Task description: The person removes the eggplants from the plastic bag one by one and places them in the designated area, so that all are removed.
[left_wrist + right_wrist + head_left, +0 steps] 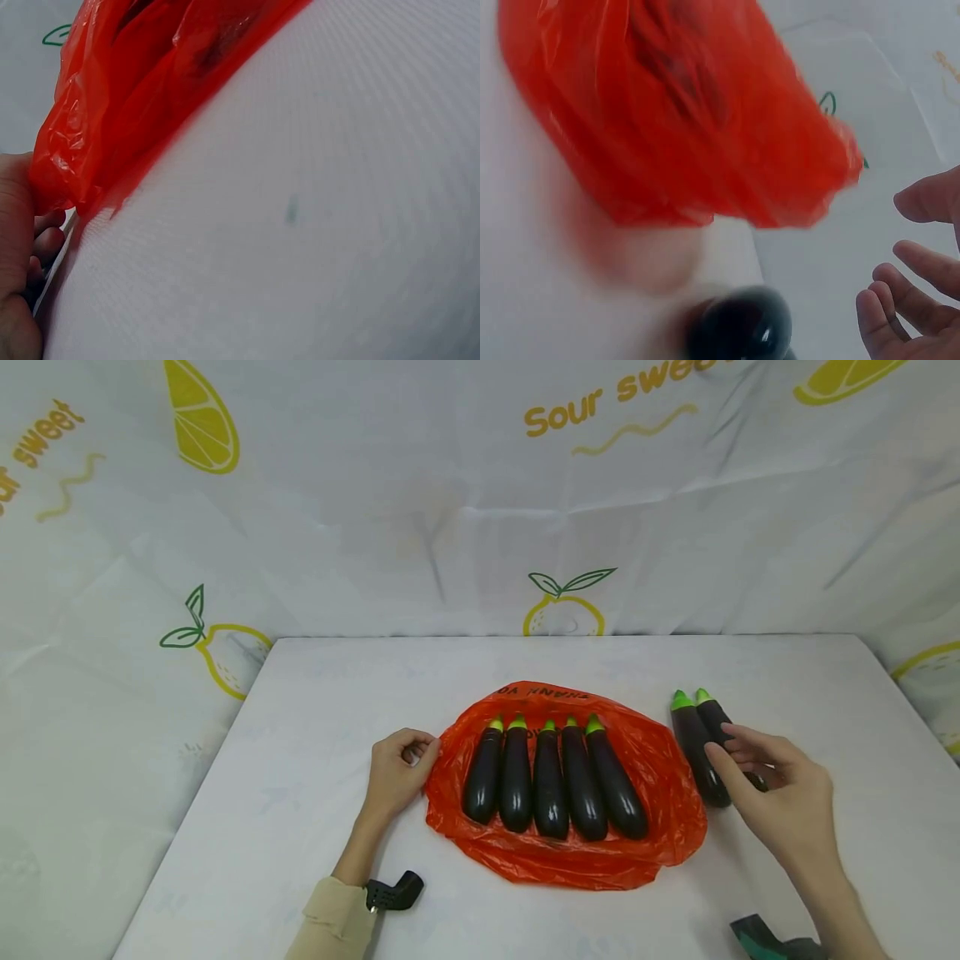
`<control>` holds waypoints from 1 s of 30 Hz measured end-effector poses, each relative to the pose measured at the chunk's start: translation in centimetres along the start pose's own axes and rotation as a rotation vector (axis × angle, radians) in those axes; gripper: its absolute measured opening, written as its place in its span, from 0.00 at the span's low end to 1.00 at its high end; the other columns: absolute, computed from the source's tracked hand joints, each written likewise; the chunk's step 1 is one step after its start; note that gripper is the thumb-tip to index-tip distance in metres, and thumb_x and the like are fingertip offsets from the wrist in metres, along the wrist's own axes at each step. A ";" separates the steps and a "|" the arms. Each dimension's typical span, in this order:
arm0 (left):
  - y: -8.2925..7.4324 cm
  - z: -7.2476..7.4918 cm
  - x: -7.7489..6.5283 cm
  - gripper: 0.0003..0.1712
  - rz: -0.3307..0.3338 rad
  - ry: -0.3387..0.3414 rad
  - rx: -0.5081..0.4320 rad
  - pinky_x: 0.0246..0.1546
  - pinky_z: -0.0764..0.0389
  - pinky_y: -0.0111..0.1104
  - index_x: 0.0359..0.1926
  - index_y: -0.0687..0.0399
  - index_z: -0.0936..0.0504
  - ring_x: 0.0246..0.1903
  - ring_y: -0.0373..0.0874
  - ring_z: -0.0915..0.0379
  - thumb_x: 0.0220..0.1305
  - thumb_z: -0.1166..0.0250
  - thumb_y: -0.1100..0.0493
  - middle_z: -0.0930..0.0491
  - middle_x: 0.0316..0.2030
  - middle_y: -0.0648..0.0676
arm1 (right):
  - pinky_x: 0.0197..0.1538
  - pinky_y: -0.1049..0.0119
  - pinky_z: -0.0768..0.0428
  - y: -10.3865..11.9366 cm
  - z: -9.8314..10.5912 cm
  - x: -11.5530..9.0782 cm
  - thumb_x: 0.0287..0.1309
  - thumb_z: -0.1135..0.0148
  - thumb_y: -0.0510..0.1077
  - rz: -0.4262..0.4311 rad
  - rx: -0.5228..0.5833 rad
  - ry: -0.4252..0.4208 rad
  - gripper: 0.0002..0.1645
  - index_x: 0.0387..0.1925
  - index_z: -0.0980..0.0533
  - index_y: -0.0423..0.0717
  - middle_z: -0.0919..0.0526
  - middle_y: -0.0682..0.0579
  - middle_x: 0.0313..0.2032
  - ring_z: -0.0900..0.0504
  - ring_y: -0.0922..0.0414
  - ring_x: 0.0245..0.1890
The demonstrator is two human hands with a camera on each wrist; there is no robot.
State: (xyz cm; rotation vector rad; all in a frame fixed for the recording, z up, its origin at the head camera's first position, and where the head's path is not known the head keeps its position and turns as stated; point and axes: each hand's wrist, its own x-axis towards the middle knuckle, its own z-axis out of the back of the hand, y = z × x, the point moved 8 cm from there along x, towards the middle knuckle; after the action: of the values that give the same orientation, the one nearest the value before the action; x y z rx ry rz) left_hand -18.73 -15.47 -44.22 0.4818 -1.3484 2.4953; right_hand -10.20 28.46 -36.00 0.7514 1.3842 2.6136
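Observation:
A red plastic bag (663, 793) lies spread on the table, with several dark purple eggplants (551, 785) side by side on it, green stem ends pointing away. My left hand (397, 772) pinches the bag's left edge; the left wrist view shows the red plastic (135, 97) gathered at the thumb (13, 232). To the right of the bag lie two more eggplants (693, 743), close together. Over their near ends hovers my right hand (787, 797), fingers apart and nothing held. In the right wrist view, a rounded eggplant end (746, 322) appears below the bag, apart from the fingers (922, 266).
The white tabletop (300, 760) extends around the bag. Behind it hangs a white cloth (337, 543) printed with lemons and lettering. A black strap piece (396, 891) sits at the left wrist, and a dark device (776, 939) at the right.

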 end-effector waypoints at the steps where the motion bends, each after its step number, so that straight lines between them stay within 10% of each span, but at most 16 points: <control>1: 0.0 0.0 0.0 0.03 0.001 0.000 0.000 0.29 0.24 0.26 0.33 0.58 0.12 0.26 0.36 0.28 0.63 0.30 0.62 0.16 0.25 0.53 | 0.45 0.91 0.26 0.4 -0.2 -0.1 0.51 0.29 0.26 0.013 0.007 0.008 0.20 0.49 0.18 0.30 0.21 0.77 0.35 0.23 0.76 0.34; 19: -0.2 0.1 0.1 0.03 0.013 0.006 -0.011 0.28 0.24 0.26 0.32 0.58 0.13 0.26 0.35 0.29 0.62 0.31 0.63 0.16 0.25 0.54 | 0.46 0.90 0.25 3.8 -3.2 -0.9 0.51 0.25 0.30 0.077 0.022 0.194 0.25 0.53 0.18 0.36 0.19 0.76 0.39 0.21 0.78 0.37; 30: -0.5 0.1 0.0 0.04 0.020 0.007 -0.017 0.29 0.24 0.25 0.32 0.59 0.13 0.26 0.36 0.29 0.62 0.30 0.62 0.16 0.25 0.54 | 0.45 0.89 0.23 4.8 -5.3 -1.7 0.48 0.21 0.34 0.076 0.012 0.252 0.25 0.51 0.16 0.38 0.14 0.59 0.39 0.20 0.73 0.37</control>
State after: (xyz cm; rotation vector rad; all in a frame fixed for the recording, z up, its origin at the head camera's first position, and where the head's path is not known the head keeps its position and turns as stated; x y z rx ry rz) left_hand -18.56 -15.29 -43.76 0.4575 -1.3778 2.4970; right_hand -10.47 21.16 -35.33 0.4979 1.4586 2.8424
